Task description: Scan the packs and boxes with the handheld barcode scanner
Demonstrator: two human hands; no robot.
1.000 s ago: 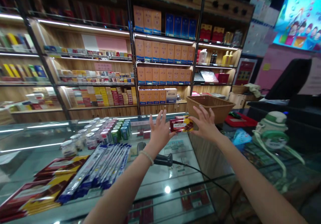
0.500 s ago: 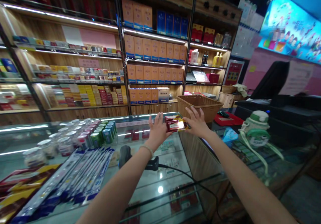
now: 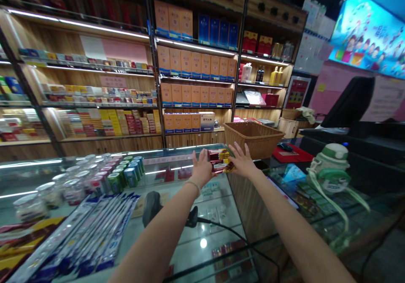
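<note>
- Red and yellow shiny flat packets, in a small stack, are between the two hands, over the far part of the clear glass counter, near the brown woven basket.
- Left hand: half open, fingers spread, touching the packets' left end.
- Right hand: half open, fingers at their right end; how firmly either grips, I cannot tell.

"How are the arms?"
"Both stretched forward — left hand and right hand near each other, not touching."
"And the fingers?"
"Spread apart on both hands — pointing up and away."
</note>
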